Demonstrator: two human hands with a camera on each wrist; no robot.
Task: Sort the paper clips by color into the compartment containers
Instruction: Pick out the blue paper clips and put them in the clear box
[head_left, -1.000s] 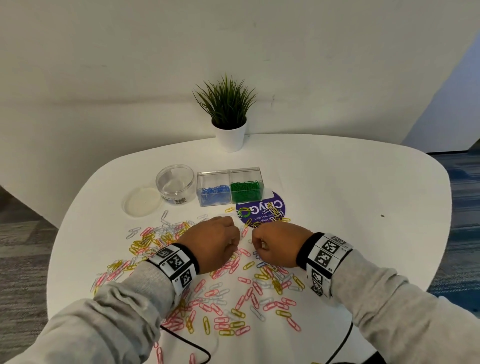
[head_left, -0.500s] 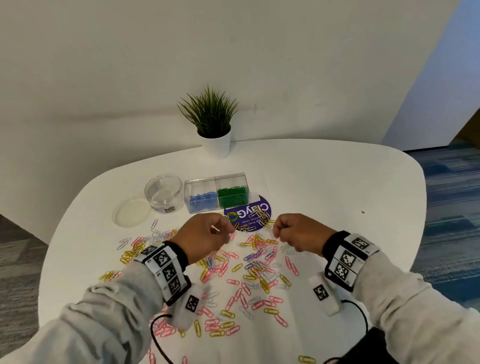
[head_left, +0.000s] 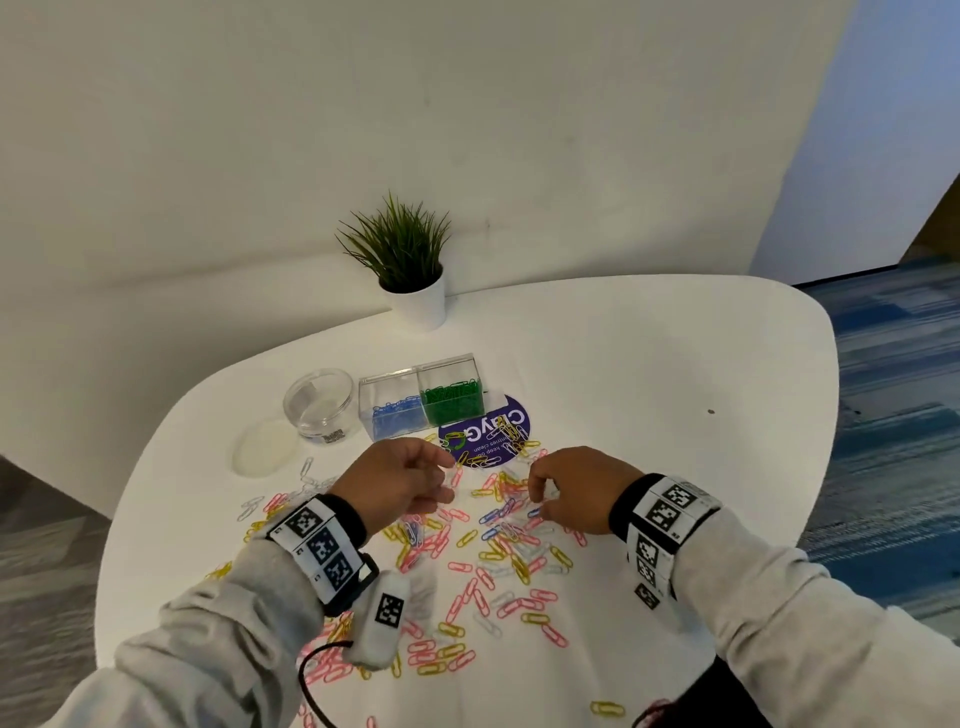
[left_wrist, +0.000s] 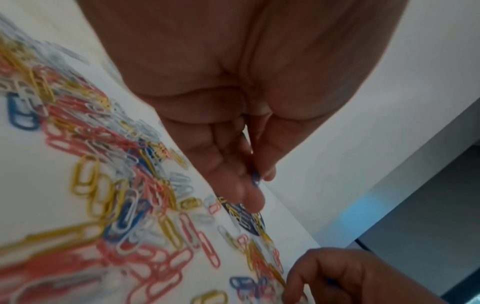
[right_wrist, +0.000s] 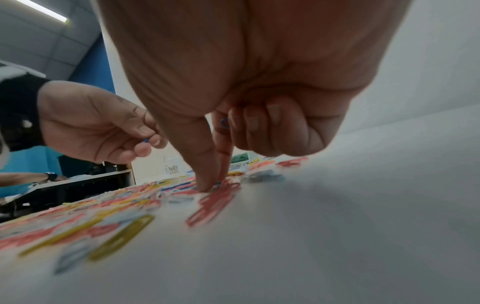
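Observation:
Pink, yellow, white and blue paper clips (head_left: 467, 545) lie scattered over the white table (head_left: 649, 374). The clear two-compartment container (head_left: 421, 402) holds blue clips on the left and green clips on the right. My left hand (head_left: 447, 483) hovers over the pile and pinches a blue clip (left_wrist: 255, 178) between thumb and fingers. My right hand (head_left: 540, 499) reaches down into the pile, thumb and index fingertips (right_wrist: 205, 185) pressed together on clips lying there. Another blue clip (right_wrist: 224, 123) is tucked under its curled fingers.
A round clear jar (head_left: 322, 405) and its lid (head_left: 265, 447) sit left of the container. A potted plant (head_left: 415, 275) stands behind it, and a purple sticker (head_left: 485, 434) lies in front. A cable (head_left: 311, 686) trails at the table's near edge.
Both hands rose from the pile and moved apart. The right hand has since dropped back onto the clips, while the left stays lifted with its blue clip.

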